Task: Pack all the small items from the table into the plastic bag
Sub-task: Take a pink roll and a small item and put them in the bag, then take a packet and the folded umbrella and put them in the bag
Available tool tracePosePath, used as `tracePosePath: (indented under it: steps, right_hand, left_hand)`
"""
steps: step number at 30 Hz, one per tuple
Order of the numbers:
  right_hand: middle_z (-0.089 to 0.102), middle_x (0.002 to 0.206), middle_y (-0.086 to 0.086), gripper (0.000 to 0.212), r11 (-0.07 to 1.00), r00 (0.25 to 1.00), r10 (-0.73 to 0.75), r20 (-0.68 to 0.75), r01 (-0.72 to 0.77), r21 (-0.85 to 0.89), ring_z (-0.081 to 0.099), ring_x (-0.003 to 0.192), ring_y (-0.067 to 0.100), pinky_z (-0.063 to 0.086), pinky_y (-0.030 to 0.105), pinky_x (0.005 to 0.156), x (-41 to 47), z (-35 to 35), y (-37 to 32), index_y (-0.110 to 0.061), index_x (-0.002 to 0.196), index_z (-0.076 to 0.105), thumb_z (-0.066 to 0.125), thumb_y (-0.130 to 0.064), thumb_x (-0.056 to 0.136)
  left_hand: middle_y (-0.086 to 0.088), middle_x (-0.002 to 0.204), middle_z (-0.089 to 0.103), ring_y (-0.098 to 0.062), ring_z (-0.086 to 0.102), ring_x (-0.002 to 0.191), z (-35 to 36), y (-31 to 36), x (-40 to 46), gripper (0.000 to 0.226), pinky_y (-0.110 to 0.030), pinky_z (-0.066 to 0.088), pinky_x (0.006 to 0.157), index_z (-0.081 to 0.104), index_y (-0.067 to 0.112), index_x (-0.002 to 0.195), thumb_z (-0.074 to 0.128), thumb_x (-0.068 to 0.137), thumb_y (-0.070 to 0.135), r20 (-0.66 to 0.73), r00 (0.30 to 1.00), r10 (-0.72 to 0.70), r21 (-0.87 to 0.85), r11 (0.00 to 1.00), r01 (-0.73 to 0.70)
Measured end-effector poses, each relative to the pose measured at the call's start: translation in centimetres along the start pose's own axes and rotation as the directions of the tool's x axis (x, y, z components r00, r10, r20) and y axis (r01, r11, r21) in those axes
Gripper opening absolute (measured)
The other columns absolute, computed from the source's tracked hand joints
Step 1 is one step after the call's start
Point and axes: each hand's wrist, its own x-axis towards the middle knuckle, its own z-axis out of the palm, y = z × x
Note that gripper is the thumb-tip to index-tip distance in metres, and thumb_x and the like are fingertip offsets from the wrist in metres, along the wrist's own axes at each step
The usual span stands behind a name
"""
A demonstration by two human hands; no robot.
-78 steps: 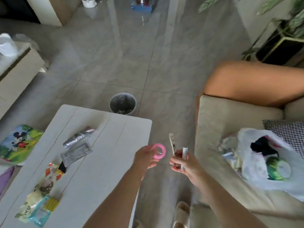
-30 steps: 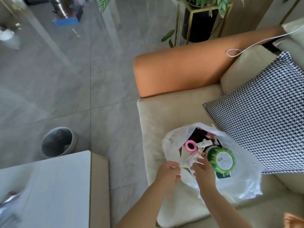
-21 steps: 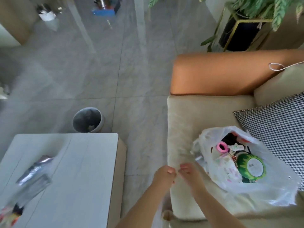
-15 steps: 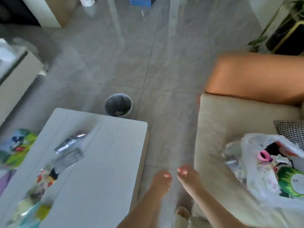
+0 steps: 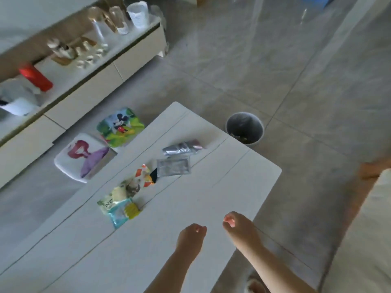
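Snack packets (image 5: 127, 193) and foil pouches (image 5: 176, 159) are scattered on the white bench (image 5: 222, 187); left hand (image 5: 191, 235) and right hand (image 5: 241, 226) are held loosely curled, grasping nothing

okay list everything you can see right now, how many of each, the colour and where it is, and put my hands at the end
table: 1, white, centre
silver pouches: 2, silver-grey, far half of the table, side by side
colourful snack packets: a loose pile, count unclear, orange, green, blue and yellow, left of table middle
bin: 1, grey, floor past the table's far corner
cartoon stools: 2, one green, one white and purple, floor left of the table
low cabinet: 1, cream, upper left, with blurred jars, a white cup and a red bottle on top
sofa: 1, beige, right edge
left hand: empty, over the near table edge
right hand: empty, beside it
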Motion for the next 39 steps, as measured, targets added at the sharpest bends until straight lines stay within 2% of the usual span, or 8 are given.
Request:
tracePosePath:
  steps: [11,18,24,27,29,31,35,39]
  right_hand:
    - [0.064,0.100,-0.002,0.020,0.939,0.977,-0.186,0.101,0.207,-0.275,0.058,0.098,0.017,0.045,0.027,0.080,9.9,3.5,-8.2,-0.018,0.097,0.062,0.048,-0.028,0.088]
    - [0.060,0.113,0.003,0.027,0.838,0.938,-0.323,0.123,0.344,-0.422,0.050,0.110,0.023,0.044,0.030,0.085,20.8,4.6,-10.7,-0.016,0.110,0.059,0.048,-0.030,0.090]
    - [0.063,0.100,0.010,0.028,0.686,0.807,-0.587,0.056,0.533,-0.495,0.059,0.099,0.033,0.049,0.038,0.074,30.9,5.8,-13.2,-0.007,0.104,0.062,0.054,-0.027,0.086]
    - [0.061,0.089,0.012,0.036,0.570,0.725,-0.688,0.038,0.572,-0.589,0.062,0.087,0.035,0.048,0.039,0.069,35.3,6.8,-14.3,-0.007,0.098,0.062,0.038,-0.030,0.086]
    - [0.052,0.125,0.014,0.041,0.524,0.760,-0.641,0.105,0.533,-0.664,0.049,0.120,0.034,0.043,0.044,0.088,37.3,7.6,-14.5,-0.012,0.130,0.045,0.040,-0.025,0.091]
    - [0.024,0.151,0.011,0.060,0.502,0.821,-0.529,0.214,0.506,-0.701,0.023,0.139,0.032,0.030,0.047,0.105,38.9,8.4,-13.9,-0.021,0.146,0.017,0.044,-0.020,0.092]
    - [0.044,0.134,0.008,0.061,0.445,0.825,-0.534,0.183,0.459,-0.769,0.043,0.122,0.031,0.036,0.044,0.096,39.9,9.5,-12.1,-0.023,0.139,0.025,0.054,-0.018,0.086]
    - [0.051,0.115,0.008,0.047,0.507,0.834,-0.537,0.129,0.441,-0.741,0.049,0.106,0.031,0.041,0.036,0.078,38.9,9.1,-10.6,-0.024,0.133,0.039,0.053,-0.017,0.089]
  left_hand:
    - [-0.005,0.106,0.070,-0.020,0.065,0.099,-6.0,-4.0,6.5,0.029,-0.024,0.048,0.079,0.066,0.021,0.105,0.046,0.091,0.037,-0.098,0.988,-0.120,-0.077,0.991,0.112]
    - [0.001,0.114,0.065,-0.017,0.059,0.103,-8.3,-3.3,14.7,0.025,-0.028,0.049,0.088,0.065,0.025,0.107,0.048,0.093,0.037,-0.203,0.971,-0.126,-0.106,0.989,0.106]
    - [-0.002,0.137,0.047,-0.019,0.050,0.121,-9.5,-1.0,23.0,0.040,-0.034,0.044,0.099,0.049,0.021,0.134,0.046,0.096,0.034,-0.335,0.937,-0.099,-0.113,0.992,0.064]
    - [-0.001,0.143,0.039,-0.020,0.040,0.129,-9.9,-0.2,26.6,0.043,-0.037,0.041,0.103,0.040,0.022,0.139,0.046,0.097,0.030,-0.423,0.902,-0.082,-0.088,0.995,0.049]
    - [-0.001,0.143,0.038,-0.020,0.037,0.130,-10.0,-0.1,28.7,0.044,-0.037,0.041,0.104,0.039,0.023,0.139,0.047,0.096,0.025,-0.478,0.875,-0.080,-0.088,0.995,0.043]
    - [0.001,0.144,0.036,-0.022,0.032,0.131,-9.7,-0.1,30.1,0.047,-0.036,0.038,0.105,0.037,0.023,0.140,0.049,0.095,0.022,-0.531,0.843,-0.080,-0.067,0.996,0.052]
    - [0.002,0.140,0.037,-0.025,0.032,0.127,-9.2,-0.4,31.2,0.058,-0.035,0.036,0.103,0.030,0.025,0.142,0.057,0.090,0.024,-0.610,0.788,-0.082,0.005,0.994,0.107]
    - [-0.006,0.138,0.033,-0.026,0.036,0.127,-8.9,-0.5,31.2,0.074,-0.037,0.038,0.104,0.022,0.023,0.146,0.065,0.085,0.018,-0.616,0.777,-0.131,-0.054,0.991,0.124]
